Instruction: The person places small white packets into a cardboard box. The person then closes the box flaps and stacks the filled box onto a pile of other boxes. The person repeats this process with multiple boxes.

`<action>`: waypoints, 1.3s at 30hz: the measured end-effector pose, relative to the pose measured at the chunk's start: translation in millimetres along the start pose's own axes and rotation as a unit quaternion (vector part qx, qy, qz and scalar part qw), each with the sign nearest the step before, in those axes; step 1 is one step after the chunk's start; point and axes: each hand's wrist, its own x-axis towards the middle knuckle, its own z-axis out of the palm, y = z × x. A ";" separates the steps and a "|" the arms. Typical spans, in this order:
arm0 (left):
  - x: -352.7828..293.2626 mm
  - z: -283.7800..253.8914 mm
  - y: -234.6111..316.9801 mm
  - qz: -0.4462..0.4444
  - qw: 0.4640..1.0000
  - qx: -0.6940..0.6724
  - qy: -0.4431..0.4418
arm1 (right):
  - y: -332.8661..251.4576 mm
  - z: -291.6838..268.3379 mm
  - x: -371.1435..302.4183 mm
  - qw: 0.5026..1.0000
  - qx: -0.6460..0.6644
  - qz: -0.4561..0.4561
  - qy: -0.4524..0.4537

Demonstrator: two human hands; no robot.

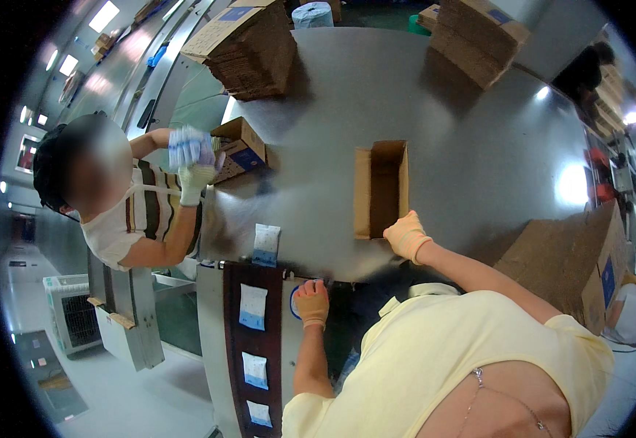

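Note:
An open cardboard box (386, 190) stands on the grey metal table in front of me, its inside dark and a flap folded out to its left. My right hand (408, 237), in a pale glove with bare fingertips, grips the box's near right corner. My left hand (311, 303), gloved the same way, is beside the conveyor's right edge, its fingers curled in with nothing visible in them. White and blue packets lie spaced out along the dark conveyor belt (239, 336); one packet (265, 245) is at its far end, by the table.
Across to the left, a co-worker (165, 212) holds a bundle of packets (192, 148) beside another open box (241, 152). Stacks of flattened cardboard stand at the far left (256, 51), far right (475, 40) and near right (562, 255). A blue roll (312, 14) sits at the back.

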 end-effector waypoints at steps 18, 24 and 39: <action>4.1 -35.0 -7.0 -0.066 0.961 -0.267 -0.018 | -2.2 -3.5 4.9 1.000 -0.013 -0.002 -0.017; -61.1 -104.9 -104.5 -0.246 0.945 -0.215 -0.018 | -4.9 -7.4 7.5 0.999 -0.023 0.003 -0.022; -143.0 -111.0 -224.7 -0.392 0.868 -0.113 -0.284 | -8.9 -13.6 9.9 1.000 0.009 -0.008 0.003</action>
